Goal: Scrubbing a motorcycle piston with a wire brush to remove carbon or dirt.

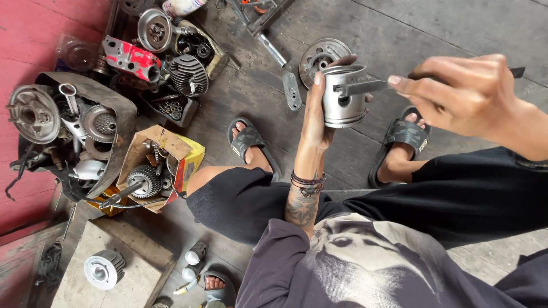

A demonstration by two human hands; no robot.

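Observation:
My left hand (315, 117) grips a silver metal piston (342, 94), holding it upright above the floor between my knees. My right hand (465, 94) pinches a flat metal tool (365, 86) whose tip rests on the piston's top rim. The tool's dark handle end sticks out past my right fingers. Beaded bracelets circle my left wrist.
A round metal disc (318, 55) lies on the grey floor behind the piston. Engine parts fill a cardboard box (161, 165) and a dark tray (68, 134) at left. A finned cylinder (188, 74) and red part (132, 58) lie beyond. Another person's sandalled foot (217, 285) shows below.

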